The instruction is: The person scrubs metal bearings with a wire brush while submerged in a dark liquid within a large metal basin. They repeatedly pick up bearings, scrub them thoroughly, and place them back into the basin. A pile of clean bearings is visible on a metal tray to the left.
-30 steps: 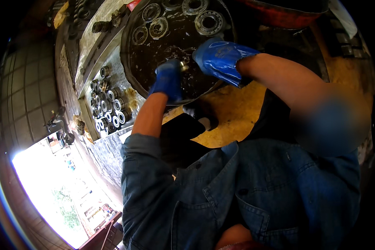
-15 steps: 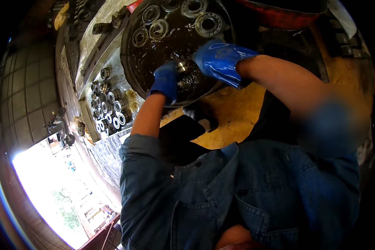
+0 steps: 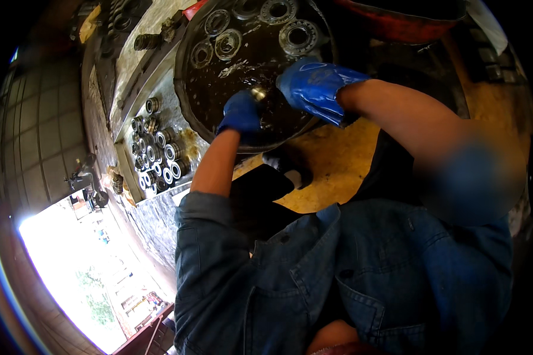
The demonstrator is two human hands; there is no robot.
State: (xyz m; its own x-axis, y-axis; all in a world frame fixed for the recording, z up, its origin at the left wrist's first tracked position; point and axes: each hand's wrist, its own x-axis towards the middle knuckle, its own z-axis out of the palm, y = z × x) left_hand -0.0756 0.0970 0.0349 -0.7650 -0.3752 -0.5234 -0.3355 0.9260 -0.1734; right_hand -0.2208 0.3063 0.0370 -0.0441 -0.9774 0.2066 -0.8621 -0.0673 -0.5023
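While loose bearings (image 3: 153, 154) crowd the tray (image 3: 124, 171) at left, I see from my remote station the gloved left hand (image 3: 241, 112) over the tub (image 3: 183, 102), seemingly curled around a shiny part (image 3: 259, 93). Dark liquid (image 3: 243, 70) surrounds it; a wet, slick hold could let the part slip and sink from sight. Just right of it, the right hand (image 3: 318, 89) reaches in, its fingertips hidden, so I cannot tell whether it grips anything. Larger rings (image 3: 308, 39) lie beyond, near that hand; a careless far sweep could knock them together.
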